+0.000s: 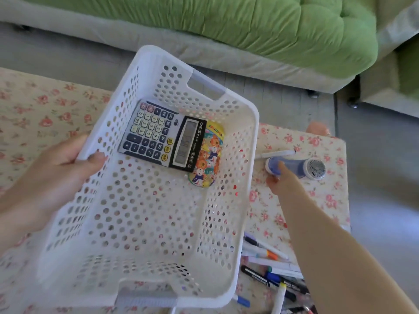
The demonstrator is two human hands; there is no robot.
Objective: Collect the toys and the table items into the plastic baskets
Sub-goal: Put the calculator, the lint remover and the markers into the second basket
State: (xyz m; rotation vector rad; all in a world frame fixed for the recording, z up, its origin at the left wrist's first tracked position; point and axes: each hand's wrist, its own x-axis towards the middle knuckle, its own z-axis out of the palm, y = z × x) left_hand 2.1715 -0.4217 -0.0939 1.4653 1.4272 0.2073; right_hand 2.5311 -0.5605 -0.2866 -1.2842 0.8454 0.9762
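My left hand (56, 168) grips the left rim of a white perforated plastic basket (74, 223), holding it above the table. Inside lie a grey calculator (158, 137) and, partly under it, a colourful cartoon tin case (208, 159). My right hand (280, 180) reaches past the basket's right wall and its fingers close around the blue end of a blue-and-white lint shaver (301, 167) lying on the floral tablecloth (317, 200). A white pen (278, 153) lies just behind the shaver.
A pile of several markers and pens (272, 266) lies on the cloth at the lower right, beside the basket. A green sofa cushion (249, 26) on a grey base stands beyond the table. The table's right edge drops to grey floor (381, 177).
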